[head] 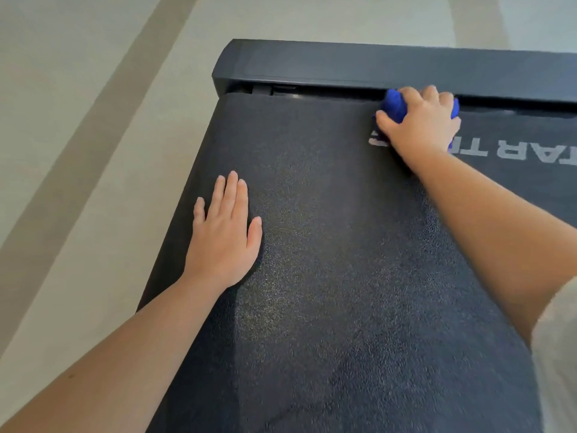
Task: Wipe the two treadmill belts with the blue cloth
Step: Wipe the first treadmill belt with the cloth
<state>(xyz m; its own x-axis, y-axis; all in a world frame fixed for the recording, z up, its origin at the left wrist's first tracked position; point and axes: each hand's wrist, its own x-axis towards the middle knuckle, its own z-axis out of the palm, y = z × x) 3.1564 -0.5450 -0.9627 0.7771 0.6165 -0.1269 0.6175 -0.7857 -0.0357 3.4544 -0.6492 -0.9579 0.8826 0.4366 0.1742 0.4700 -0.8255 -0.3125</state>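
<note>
In the head view we find our right hand [421,123] clenched around the bunched blue cloth [395,104], pressing it onto the treadmill belt [327,245] right against the dark motor cover [374,65], just over the start of the white lettering [530,151]. Our left hand [221,242] lies flat with straight fingers on the belt, well back from the motor cover and grasping nothing. We judge the wiping of this belt to be under way. How much of it is already clean we cannot tell, and a second belt is not in view.
</note>
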